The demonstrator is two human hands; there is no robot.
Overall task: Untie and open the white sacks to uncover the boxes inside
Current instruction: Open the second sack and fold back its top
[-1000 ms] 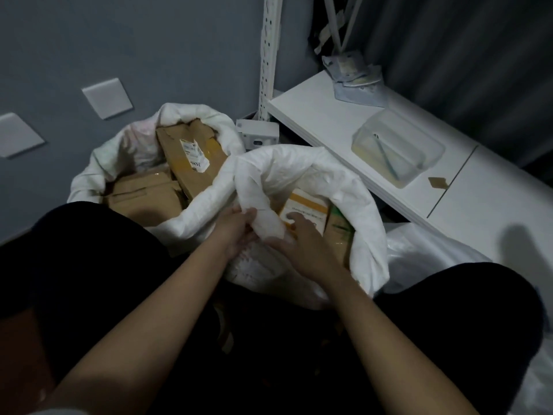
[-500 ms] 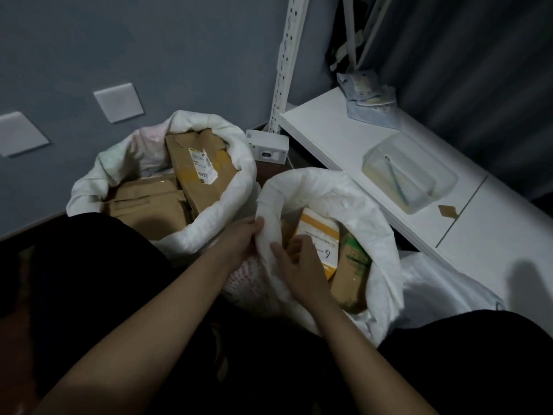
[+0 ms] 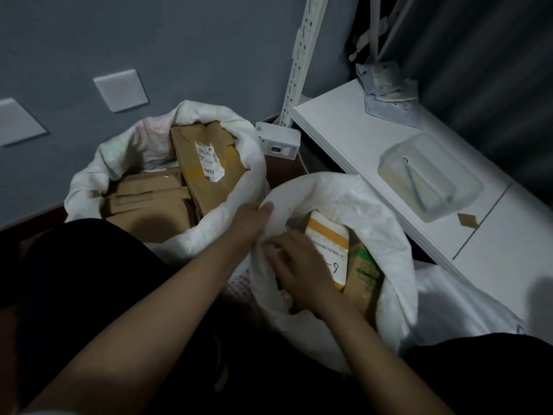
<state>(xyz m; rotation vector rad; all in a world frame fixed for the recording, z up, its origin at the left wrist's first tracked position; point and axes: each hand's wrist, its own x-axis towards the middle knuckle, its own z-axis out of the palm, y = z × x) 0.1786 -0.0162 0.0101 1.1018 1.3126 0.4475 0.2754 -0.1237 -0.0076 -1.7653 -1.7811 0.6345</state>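
Dim grey wall (image 3: 194, 40) fills the background, with two pale square plates (image 3: 121, 90) on it and a white perforated post (image 3: 302, 55) rising beside a white shelf (image 3: 344, 136). On the shelf sit a clear tub (image 3: 431, 175) and a small heap of packets (image 3: 386, 85); a small white device (image 3: 276, 139) lies on the floor at the foot of the post. Two white sacks stand on the floor, both with their mouths open. The far sack (image 3: 98, 172), at the left, shows brown boxes (image 3: 206, 163), one bearing a white label. The near sack (image 3: 374, 211), at the right, holds a white and yellow box (image 3: 329, 250) and a brown one with green print (image 3: 363, 274) just beside it. Both hands meet at the near sack's left rim. The left hand (image 3: 250, 224) grips the rim from outside, fingers curled over the folded cloth, thumb toward the top. The right hand (image 3: 299, 268) reaches inside the mouth, touching the same fold from within, its fingers bent onto the cloth; the blur hides whether it pinches firmly. The white and yellow box lies just right of the right hand, apart from the gripped rim. Dark-clothed knees (image 3: 74, 280) frame the bottom of the view.
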